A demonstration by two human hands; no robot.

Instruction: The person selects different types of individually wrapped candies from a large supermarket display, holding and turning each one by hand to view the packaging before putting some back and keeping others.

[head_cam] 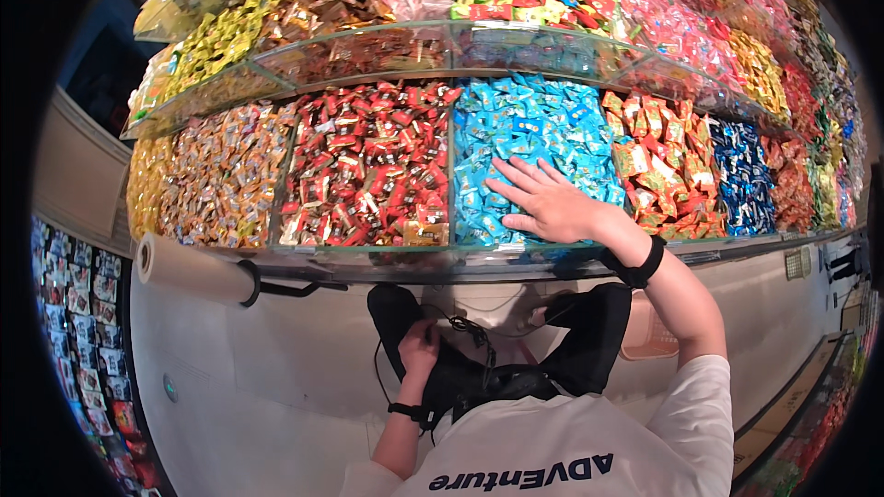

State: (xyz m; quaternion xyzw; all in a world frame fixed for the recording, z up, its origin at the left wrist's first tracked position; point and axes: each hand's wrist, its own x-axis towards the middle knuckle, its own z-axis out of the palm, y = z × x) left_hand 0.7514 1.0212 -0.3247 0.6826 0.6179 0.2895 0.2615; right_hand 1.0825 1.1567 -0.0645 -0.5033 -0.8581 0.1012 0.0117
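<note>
My right hand (545, 201) lies palm down, fingers spread, over the blue-wrapped candies (532, 125) in a glass-sided bin. It looks to be touching the top layer and grips nothing that I can see. My left hand (418, 348) is low, at my black-trousered left leg, with its fingers curled. A dark spot shows by its fingers; whether it holds something is unclear. A bundle of black cable (475, 331) hangs just to its right. Red-wrapped candies (369, 162) fill the bin left of the blue ones, and orange-and-green packets (664, 162) fill the bin on the right.
A glass front edge (387, 255) runs along the bins, with a higher glass-fronted tier (525, 48) of sweets behind. A roll of plastic bags (197, 268) sticks out at left on a black holder. An orange basket (649, 331) stands on the floor beneath my right arm.
</note>
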